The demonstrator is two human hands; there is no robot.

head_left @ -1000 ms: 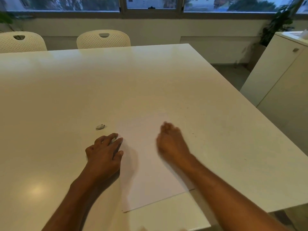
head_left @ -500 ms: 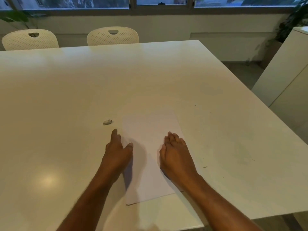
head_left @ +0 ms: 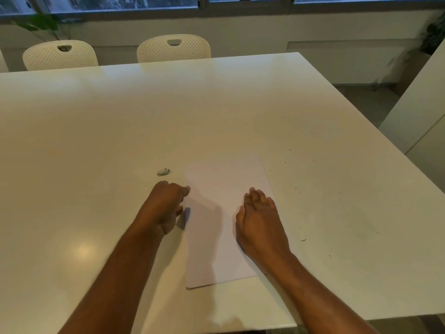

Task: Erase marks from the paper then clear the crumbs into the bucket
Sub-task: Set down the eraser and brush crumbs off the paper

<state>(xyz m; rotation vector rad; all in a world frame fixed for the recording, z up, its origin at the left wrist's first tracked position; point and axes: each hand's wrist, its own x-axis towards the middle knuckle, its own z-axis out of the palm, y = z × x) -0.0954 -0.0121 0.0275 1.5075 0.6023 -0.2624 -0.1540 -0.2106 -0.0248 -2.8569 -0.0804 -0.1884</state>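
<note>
While both hands rest near the sheet, the items stand thus:
Table [head_left: 216, 112]: white, carries everything listed.
Paper [head_left: 224, 189]: flat, near the front edge, between the hands.
Left hand [head_left: 163, 208]: at the paper's left edge, fingers curled inward; whether they pinch the edge cannot be told.
Right hand [head_left: 261, 225]: palm down on the paper, fingers pressed together, flat.
Eraser [head_left: 163, 171]: on the table, just left of the paper's far corner.
Crumbs [head_left: 303, 239]: dark specks scattered right of the paper.
Chairs [head_left: 173, 48]: two, at the far side.

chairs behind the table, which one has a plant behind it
The left chair: green plant leaves rise just behind its back. The right chair has only bare wall behind it.
</note>
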